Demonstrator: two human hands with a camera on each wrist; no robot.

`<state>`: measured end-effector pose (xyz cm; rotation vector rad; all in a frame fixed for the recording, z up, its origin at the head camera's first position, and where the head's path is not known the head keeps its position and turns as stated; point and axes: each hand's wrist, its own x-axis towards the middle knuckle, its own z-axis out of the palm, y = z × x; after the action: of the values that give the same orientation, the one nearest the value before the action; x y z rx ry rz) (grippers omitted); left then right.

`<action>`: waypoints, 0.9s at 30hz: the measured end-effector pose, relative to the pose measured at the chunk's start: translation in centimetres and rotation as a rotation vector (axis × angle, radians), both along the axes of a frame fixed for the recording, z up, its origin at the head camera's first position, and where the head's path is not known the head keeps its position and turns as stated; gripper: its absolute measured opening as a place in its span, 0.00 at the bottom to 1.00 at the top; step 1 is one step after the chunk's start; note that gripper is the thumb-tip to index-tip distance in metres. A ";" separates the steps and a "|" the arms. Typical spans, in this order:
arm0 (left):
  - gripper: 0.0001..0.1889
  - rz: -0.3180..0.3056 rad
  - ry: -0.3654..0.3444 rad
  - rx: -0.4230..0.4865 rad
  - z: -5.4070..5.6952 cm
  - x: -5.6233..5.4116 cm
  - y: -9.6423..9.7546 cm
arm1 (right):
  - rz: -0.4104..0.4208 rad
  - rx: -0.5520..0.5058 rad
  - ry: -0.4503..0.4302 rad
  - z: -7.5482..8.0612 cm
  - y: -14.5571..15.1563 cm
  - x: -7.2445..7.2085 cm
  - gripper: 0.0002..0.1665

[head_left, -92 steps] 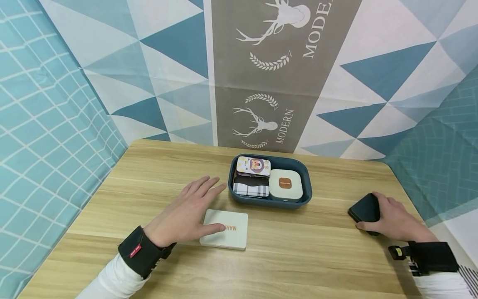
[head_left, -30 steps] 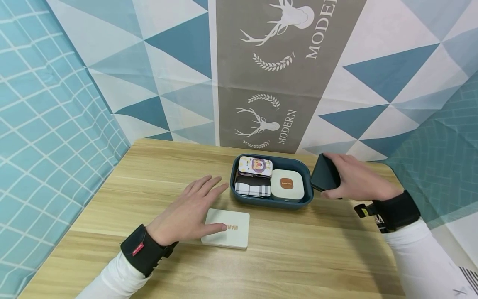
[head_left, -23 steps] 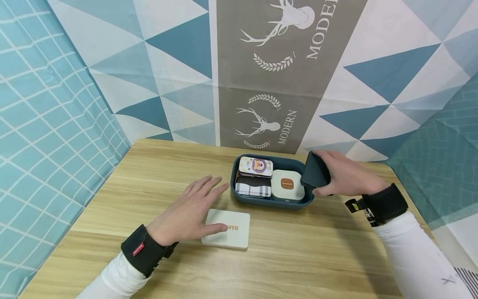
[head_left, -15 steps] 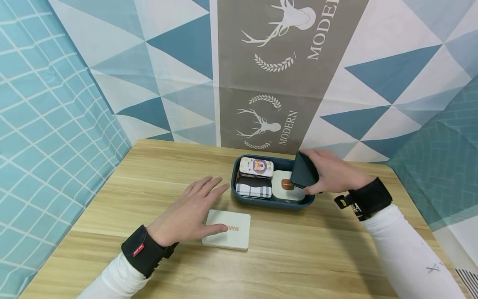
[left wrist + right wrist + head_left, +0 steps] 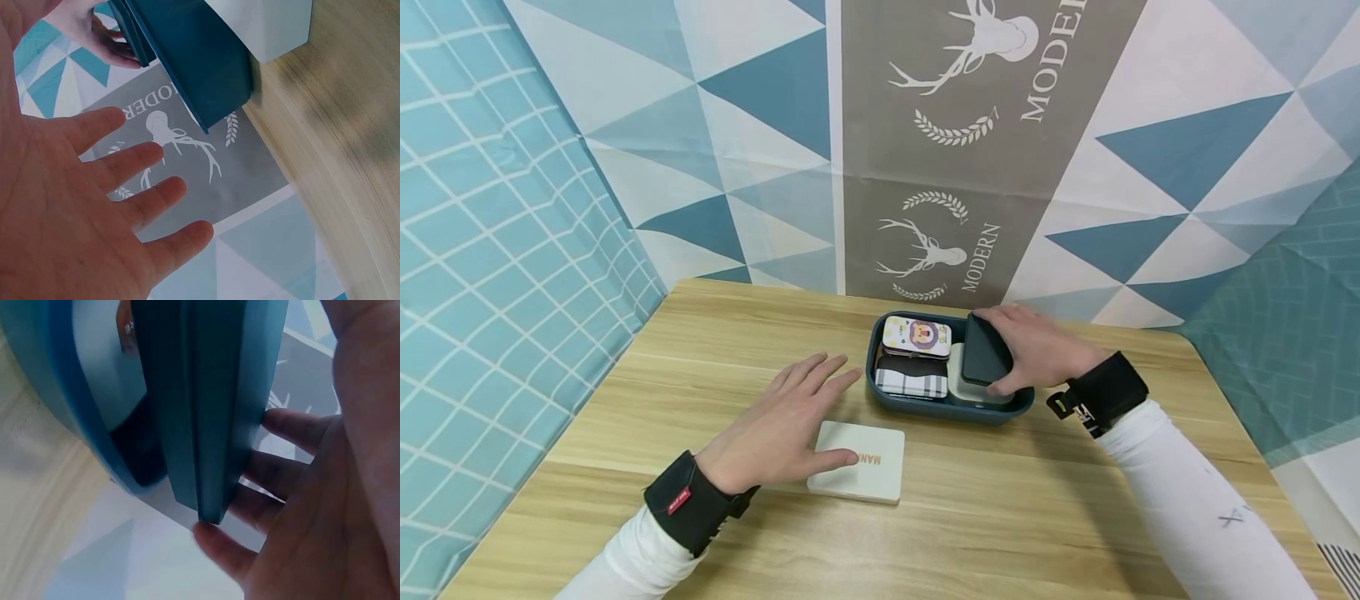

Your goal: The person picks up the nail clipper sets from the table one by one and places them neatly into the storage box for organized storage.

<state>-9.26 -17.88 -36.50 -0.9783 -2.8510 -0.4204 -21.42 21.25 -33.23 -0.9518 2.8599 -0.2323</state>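
Note:
My right hand grips a flat dark teal box by its sides, thumb at the near edge and fingers at the far one. It is over the right half of a dark blue tray, covering most of a rounded cream box. In the right wrist view, the teal box shows a ridged edge beside the tray rim. My left hand, fingers straight and spread, is above the left part of a flat cream box with orange lettering; whether it touches cannot be told.
In the tray's left half lie a small tin with a lion picture and a black-and-white plaid pouch. The tray stands near the back edge of a wooden table. Patterned cloth hangs behind it.
My right hand has brought the dark teal box from the table's right side leftward to the tray, then lowered it over the rounded cream box. My left hand stays put.

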 end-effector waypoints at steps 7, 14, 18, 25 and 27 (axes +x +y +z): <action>0.55 0.000 0.004 0.000 0.0 0.0 0.0 | 0.028 0.028 0.010 -0.9 -0.4 -0.3 0.73; 0.55 0.004 -0.005 0.001 0.1 0.0 0.0 | 0.040 0.036 0.021 -1.0 -0.8 -0.2 0.74; 0.55 0.004 -0.002 0.002 0.1 -0.1 0.0 | 0.041 0.043 0.026 -1.0 -0.9 -0.1 0.74; 0.55 0.004 0.002 0.003 -0.1 -0.1 0.0 | 0.066 0.059 0.029 -1.3 -1.1 -0.1 0.73; 0.55 0.005 0.001 0.003 -0.1 -0.1 -0.1 | 0.069 0.065 0.024 -1.4 -1.1 -0.1 0.73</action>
<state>-9.38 -17.94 -36.57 -0.9702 -2.8505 -0.4237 -21.50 20.10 -34.61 -1.0460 2.8304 -0.1220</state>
